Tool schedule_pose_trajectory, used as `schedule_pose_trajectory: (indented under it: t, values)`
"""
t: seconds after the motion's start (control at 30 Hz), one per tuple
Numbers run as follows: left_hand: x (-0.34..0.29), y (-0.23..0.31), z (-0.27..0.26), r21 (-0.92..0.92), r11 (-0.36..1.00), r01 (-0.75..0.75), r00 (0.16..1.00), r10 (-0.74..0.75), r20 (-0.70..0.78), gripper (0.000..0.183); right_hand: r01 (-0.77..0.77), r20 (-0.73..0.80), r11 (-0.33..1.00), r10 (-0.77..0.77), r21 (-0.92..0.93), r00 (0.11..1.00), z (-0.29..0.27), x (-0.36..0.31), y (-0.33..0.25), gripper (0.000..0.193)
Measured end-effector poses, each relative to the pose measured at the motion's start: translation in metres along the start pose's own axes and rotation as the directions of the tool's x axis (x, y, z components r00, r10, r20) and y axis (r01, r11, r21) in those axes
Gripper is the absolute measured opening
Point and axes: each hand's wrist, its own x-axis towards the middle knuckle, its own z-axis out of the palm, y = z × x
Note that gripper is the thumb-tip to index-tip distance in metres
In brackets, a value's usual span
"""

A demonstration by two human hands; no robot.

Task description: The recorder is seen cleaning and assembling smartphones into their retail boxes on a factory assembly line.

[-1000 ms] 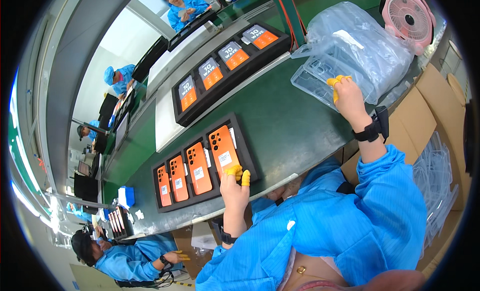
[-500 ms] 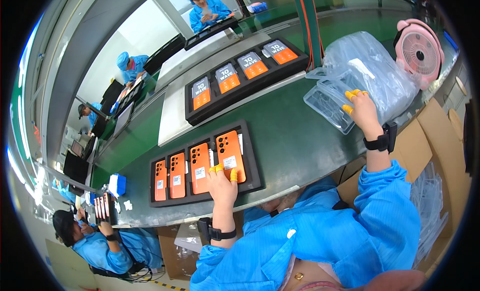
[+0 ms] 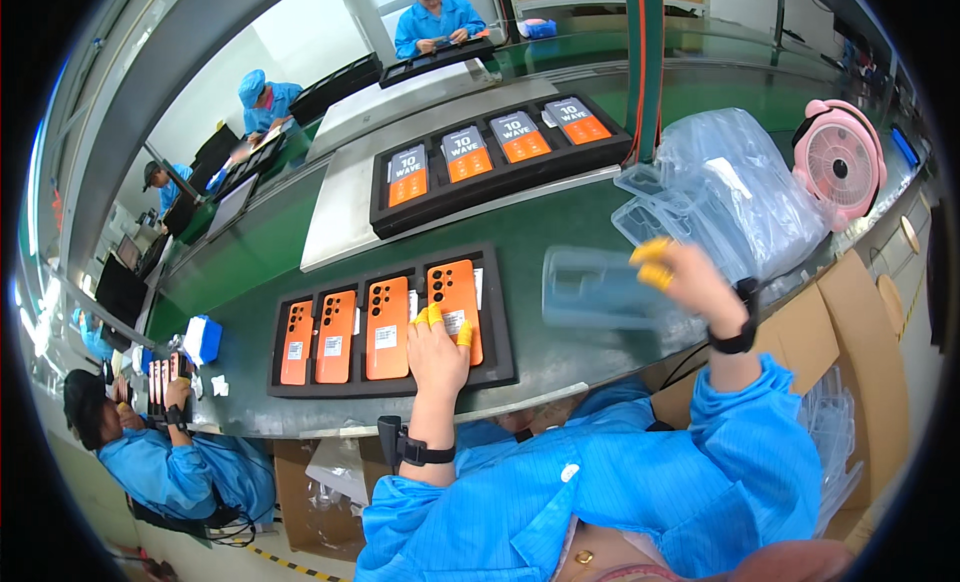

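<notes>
Several orange phones [image 3: 387,332] with white labels lie in slots of a black foam tray [image 3: 398,386] on the green bench. My left hand [image 3: 441,354], in yellow finger cots, rests on the lower part of the rightmost phone [image 3: 455,292]. Its thumb and fingers are apart on the phone's back, the thumb short of the right edge. My right hand [image 3: 690,276], also in yellow finger cots and blurred, pinches the right end of a clear plastic tray insert [image 3: 590,290]. That insert hangs over the bench, right of the foam tray.
Behind stands another black tray [image 3: 392,227] of grey-and-orange packages. To the right are a bag of clear inserts [image 3: 735,182], a pink fan [image 3: 840,167] and an open carton [image 3: 865,332]. A green post [image 3: 648,72] rises behind. Co-workers sit left and beyond.
My right hand has moved left from the bagged pile, bringing a clear insert with it. My left hand stays on the rightmost phone, which now sits straighter in its slot. The view has shifted slightly.
</notes>
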Motion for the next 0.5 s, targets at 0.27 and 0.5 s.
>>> schedule_pose_trajectory:
  t: [0.27, 0.5]
  values:
    - [0.009, 0.006, -0.007, 0.208, 0.976, 0.066, 0.975, -0.108, 0.196, 0.049, 0.04, -0.192, 0.965, -0.092, -0.26, 0.977, 0.085, -0.036, 0.026, 0.022]
    - [0.02, -0.011, 0.023, -0.257, 0.923, 0.286, 0.952, -0.243, 0.189, 0.048, 0.006, -0.095, 0.978, -0.027, -0.21, 0.995, 0.088, -0.035, 0.036, 0.019]
